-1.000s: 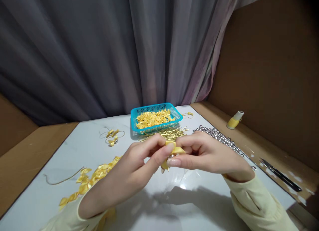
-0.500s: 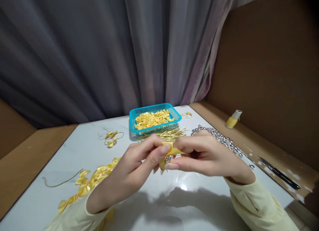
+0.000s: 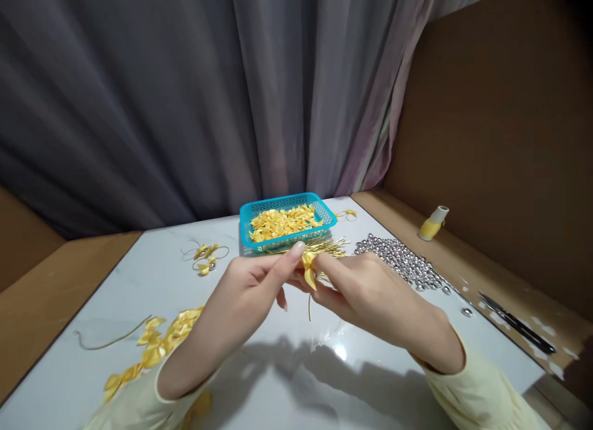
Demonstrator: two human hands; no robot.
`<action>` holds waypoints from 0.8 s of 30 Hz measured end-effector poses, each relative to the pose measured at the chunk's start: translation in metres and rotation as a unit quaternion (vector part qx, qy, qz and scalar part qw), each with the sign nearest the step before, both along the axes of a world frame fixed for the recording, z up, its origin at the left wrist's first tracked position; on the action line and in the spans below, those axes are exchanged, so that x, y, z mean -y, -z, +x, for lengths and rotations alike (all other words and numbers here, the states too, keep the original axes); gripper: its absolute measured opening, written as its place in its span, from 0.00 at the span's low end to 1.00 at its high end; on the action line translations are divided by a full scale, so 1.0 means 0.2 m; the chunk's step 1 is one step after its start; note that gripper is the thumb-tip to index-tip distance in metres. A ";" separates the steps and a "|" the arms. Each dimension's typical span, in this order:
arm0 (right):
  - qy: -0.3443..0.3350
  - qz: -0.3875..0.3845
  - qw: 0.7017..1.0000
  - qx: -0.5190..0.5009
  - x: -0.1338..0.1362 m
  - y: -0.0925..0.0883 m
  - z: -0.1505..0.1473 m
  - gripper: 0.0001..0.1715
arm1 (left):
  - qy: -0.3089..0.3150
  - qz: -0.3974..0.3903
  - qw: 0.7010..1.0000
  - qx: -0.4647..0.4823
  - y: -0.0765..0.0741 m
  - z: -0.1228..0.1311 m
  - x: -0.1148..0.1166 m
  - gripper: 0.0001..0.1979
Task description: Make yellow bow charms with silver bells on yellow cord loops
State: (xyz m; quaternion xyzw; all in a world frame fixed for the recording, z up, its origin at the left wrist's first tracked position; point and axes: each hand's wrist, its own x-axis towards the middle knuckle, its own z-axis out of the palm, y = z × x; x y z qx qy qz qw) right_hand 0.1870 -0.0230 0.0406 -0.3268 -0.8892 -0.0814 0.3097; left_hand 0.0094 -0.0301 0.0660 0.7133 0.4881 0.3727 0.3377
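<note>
Above the middle of the table, a small folded yellow satin ribbon piece is held between my two hands. My left hand is closed, its thumb and fingers pinching at the ribbon's left side. From the other side my right hand grips the ribbon, its fingers bent around it. A thin gold wire hangs straight down beneath the fingers. The fingers cover part of the ribbon, and no silver bead shows in it now. Behind the hands lies a bundle of gold wires.
A blue basket holds yellow ribbon pieces at the back. Silver beads lie in a heap at right, with black-handled tweezers and a yellow thread spool beyond. More ribbon pieces and finished wired loops are at left.
My hands have shifted slightly and turned around the ribbon piece. The silver bead seen in it before is now hidden, and a wire end hangs below.
</note>
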 end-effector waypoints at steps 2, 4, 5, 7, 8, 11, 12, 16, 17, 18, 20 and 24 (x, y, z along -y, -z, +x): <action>0.004 0.010 1.000 -0.004 0.00 0.00 0.00 0.11 | 0.023 -0.021 1.000 -0.003 0.00 0.00 0.00 0.24; -0.004 0.009 1.000 -0.016 0.00 0.00 0.00 0.12 | 0.035 -0.037 0.999 -0.014 0.00 -0.01 -0.01 0.20; -0.009 0.004 1.000 -0.023 0.00 0.00 0.00 0.13 | 0.042 -0.049 0.998 -0.015 0.00 -0.01 -0.01 0.18; -0.018 -0.017 0.999 -0.035 -0.01 -0.01 0.01 0.13 | 0.059 -0.069 0.996 -0.002 -0.01 -0.01 -0.01 0.15; -0.024 -0.031 0.998 -0.039 -0.01 -0.01 0.01 0.13 | 0.068 -0.075 0.995 0.009 -0.01 -0.01 -0.01 0.15; -0.038 -0.072 0.996 -0.038 -0.01 -0.02 0.04 0.13 | 0.081 -0.080 0.993 0.040 -0.03 -0.01 -0.01 0.15; -0.040 -0.081 0.995 -0.034 0.00 -0.02 0.05 0.13 | 0.082 -0.082 0.992 0.049 -0.03 -0.01 -0.01 0.15; -0.052 -0.101 0.993 -0.014 0.00 -0.04 0.08 0.08 | 0.107 -0.114 0.985 0.076 -0.02 -0.01 -0.02 0.14; -0.060 -0.106 0.993 -0.013 0.01 -0.04 0.08 0.07 | 0.111 -0.122 0.983 0.081 -0.01 -0.01 -0.02 0.14; -0.071 -0.114 0.991 -0.013 0.01 -0.04 0.08 0.07 | 0.111 -0.127 0.982 0.085 -0.01 0.00 -0.02 0.14; -0.090 -0.135 0.987 -0.017 0.01 -0.05 0.08 0.08 | 0.100 -0.126 0.983 0.088 0.00 0.00 -0.02 0.14; -0.080 -0.145 0.986 -0.010 0.02 -0.05 0.09 0.05 | 0.067 -0.083 0.990 0.089 0.00 0.01 -0.02 0.15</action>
